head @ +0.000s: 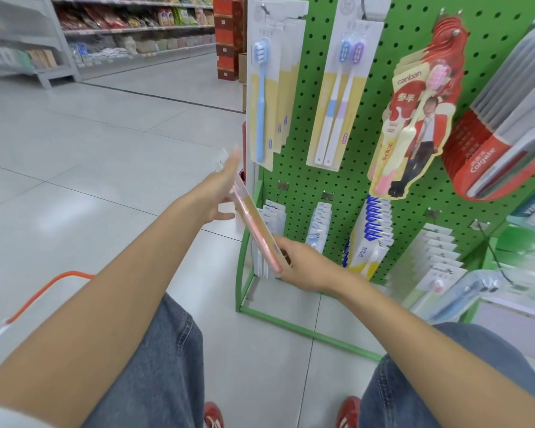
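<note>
Centre of frame: a toothbrush pack point(257, 223), pink brush on a yellow card, is held edge-on to the camera and tilted, its upper end toward the upper left and its lower end toward the lower right. The right hand point(306, 267) grips the lower end, fingers curled round the edge of the pack. The left hand point(218, 193) lies against the upper end with fingers extended and thumb spread below; its fingers are blurred and are not seen to close round the pack. The pack sits just in front of the left edge of a green pegboard rack point(368, 186), apart from the hooks. On the rack, upper row from left to right: a blue toothbrush pack point(261, 100), a twin toothbrush pack point(337, 100), a red "canban" pack point(414, 118), and Colgate packs point(491, 143) at the right edge. Smaller carded goods hang along the lower row; their kind cannot be told. Bottom of frame: blue jeans point(161, 366) and red shoes point(213, 415) on the grey tiled floor point(90, 149). Lower left: an orange handle point(44, 291). Upper left: stocked store shelves point(121, 29), blurred.
</note>
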{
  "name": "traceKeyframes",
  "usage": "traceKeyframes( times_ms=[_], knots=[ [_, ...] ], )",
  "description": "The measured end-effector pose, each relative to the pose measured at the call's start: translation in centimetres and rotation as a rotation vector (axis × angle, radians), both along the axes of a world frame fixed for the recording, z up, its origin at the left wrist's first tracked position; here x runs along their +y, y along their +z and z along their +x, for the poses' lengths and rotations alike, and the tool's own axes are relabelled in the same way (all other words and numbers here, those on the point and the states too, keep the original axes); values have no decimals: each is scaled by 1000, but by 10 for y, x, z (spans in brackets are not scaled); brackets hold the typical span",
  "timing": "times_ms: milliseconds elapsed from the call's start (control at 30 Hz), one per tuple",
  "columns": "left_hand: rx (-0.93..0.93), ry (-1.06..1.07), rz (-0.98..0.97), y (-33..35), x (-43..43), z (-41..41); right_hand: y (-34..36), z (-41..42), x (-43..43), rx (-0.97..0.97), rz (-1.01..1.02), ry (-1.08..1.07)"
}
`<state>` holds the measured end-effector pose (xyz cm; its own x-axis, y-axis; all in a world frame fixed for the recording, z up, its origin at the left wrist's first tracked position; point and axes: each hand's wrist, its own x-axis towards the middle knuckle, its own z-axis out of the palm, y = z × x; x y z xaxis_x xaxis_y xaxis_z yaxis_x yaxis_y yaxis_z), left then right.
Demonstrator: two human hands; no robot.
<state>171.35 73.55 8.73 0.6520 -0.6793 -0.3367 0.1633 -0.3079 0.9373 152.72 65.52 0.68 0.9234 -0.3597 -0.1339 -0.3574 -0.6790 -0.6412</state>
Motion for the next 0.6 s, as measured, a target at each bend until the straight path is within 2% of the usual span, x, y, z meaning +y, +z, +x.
traceKeyframes(
  times_ms=[67, 133, 267, 400, 600],
  knots=[
    [-7, -17, 7, -1, 1, -2, -1, -1, 1, 72, -24, 28],
    [32, 5, -20, -3, 2, -1, 0, -1, 3, 123, 41, 26],
    [57, -8, -84, -4, 1, 2, 4, -5, 4, 119, 267, -33],
    [62, 10, -129, -6, 0, 2, -4, 1, -1, 65, 384, -61],
    [133, -59, -143, -4, 3, -3, -11, 5, -6, 96, 302, -76]
  ],
)
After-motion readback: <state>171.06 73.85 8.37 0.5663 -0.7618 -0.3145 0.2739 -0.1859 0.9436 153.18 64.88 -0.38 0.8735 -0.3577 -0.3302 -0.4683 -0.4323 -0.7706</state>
